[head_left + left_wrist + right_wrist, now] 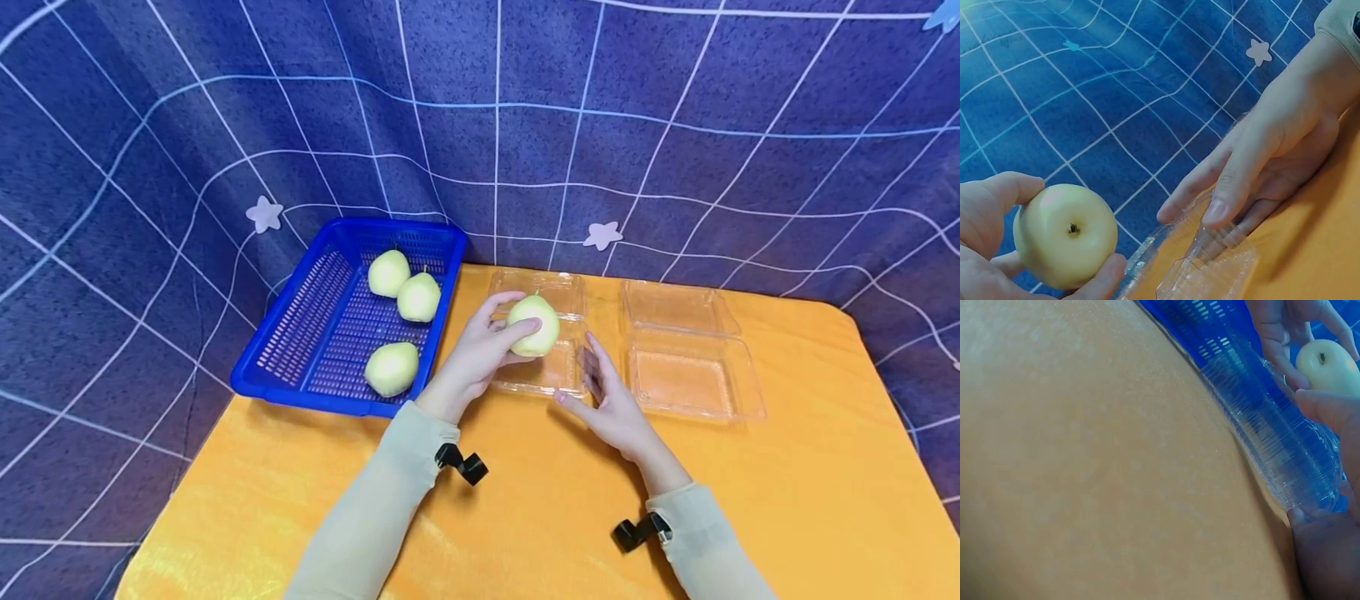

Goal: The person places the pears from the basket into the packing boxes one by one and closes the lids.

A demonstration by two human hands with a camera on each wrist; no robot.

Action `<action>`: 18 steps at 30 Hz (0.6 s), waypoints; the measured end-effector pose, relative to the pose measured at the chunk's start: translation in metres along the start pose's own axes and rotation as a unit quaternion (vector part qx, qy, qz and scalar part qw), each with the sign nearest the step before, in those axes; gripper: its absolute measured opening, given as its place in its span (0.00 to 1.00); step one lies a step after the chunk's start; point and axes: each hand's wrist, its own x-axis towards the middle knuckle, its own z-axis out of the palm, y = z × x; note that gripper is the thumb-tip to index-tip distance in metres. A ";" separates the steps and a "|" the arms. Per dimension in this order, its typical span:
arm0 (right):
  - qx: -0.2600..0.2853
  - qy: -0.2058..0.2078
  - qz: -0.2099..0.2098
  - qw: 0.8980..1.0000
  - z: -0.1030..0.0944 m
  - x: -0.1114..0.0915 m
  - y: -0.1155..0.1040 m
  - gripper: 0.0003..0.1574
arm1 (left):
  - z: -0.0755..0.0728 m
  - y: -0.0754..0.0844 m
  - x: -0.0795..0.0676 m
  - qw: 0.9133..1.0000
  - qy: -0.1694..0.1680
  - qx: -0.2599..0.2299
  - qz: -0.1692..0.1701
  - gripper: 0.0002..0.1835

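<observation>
A pale green pear [537, 321] is gripped by my left hand [480, 346], thumb on its near side and fingers around it. It hangs above a hinged clear plastic box [551, 371] that lies with its lid [551, 287] folded back. In the left wrist view the pear [1066, 240] shows its dark-centred end. My right hand [615, 408] stands at the right side of this box, thumb and fingers spread and fairly straight. Its fingertips [1297, 515] are right at the clear wall, and some fingers show through the plastic in the left wrist view.
A blue plastic basket [288, 393] at the left holds three pears [392, 369]. To the right lies a second open clear box [682, 379], its lid towards the back. A blue curtain [480, 133] hangs behind the table with the orange cloth [540, 517].
</observation>
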 end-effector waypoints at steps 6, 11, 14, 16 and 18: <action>-0.009 -0.001 -0.005 1.000 0.000 0.000 0.002 0.69 | 0.005 -0.007 0.003 0.999 0.003 0.031 -0.017 0.32; -0.008 0.000 -0.009 1.000 0.000 0.000 0.002 0.69 | 0.009 -0.012 0.003 0.996 0.015 0.081 -0.020 0.35; -0.007 -0.001 -0.010 1.000 0.000 0.001 0.002 0.69 | 0.011 -0.015 0.004 0.993 0.025 0.112 -0.024 0.34; -0.007 -0.001 -0.010 1.000 0.000 0.001 0.001 0.68 | 0.013 -0.016 0.004 0.992 0.025 0.122 -0.027 0.34; -0.007 -0.001 -0.009 1.000 -0.001 0.000 0.001 0.68 | 0.015 -0.017 0.005 0.991 0.019 0.127 -0.028 0.33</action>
